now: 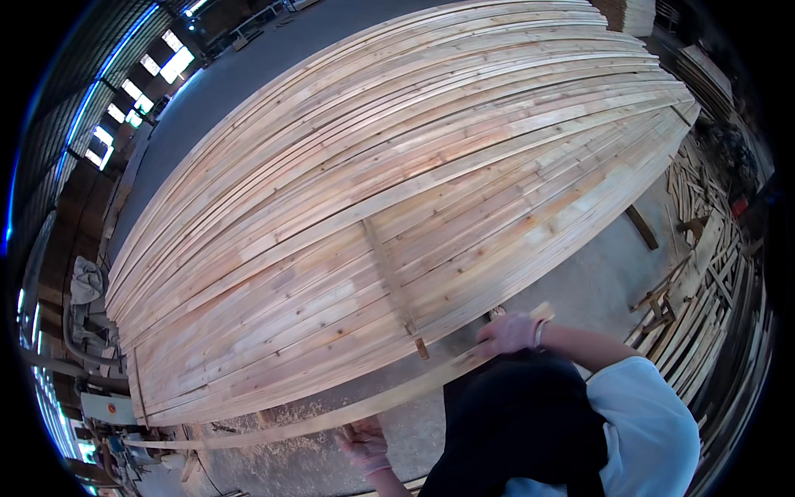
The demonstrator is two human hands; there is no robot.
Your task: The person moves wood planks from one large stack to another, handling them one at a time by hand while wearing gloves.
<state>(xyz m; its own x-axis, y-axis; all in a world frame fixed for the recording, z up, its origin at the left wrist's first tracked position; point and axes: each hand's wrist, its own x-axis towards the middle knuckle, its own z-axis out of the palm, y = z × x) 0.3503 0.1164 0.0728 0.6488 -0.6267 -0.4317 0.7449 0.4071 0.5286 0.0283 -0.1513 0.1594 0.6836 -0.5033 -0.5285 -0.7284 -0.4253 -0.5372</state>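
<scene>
Handling board [389, 399] just off near edge of stack [331, 273] — clasped near its right end by right hand [507, 334]; at left hand [364, 447], cannot tell if pinched. Probably mid-shift — likely to call next for level, two-handed support.

- Grey floor [600, 257] shows at the lower centre and right of the frame, with a darker stretch at the upper left
- Pale wood shavings [286, 418] lie scattered over it at the lower left
- Loose wooden strips [712, 348] lie heaped on it along the right side, many crossing at angles
- A wide stack of pale, knotty boards [414, 157] fills the centre, and a dark beam [641, 227] juts from beneath its edge at the right
- Across the boards runs a narrow crosswise strip [387, 277] at the centre, its lower end jutting past their edge
</scene>
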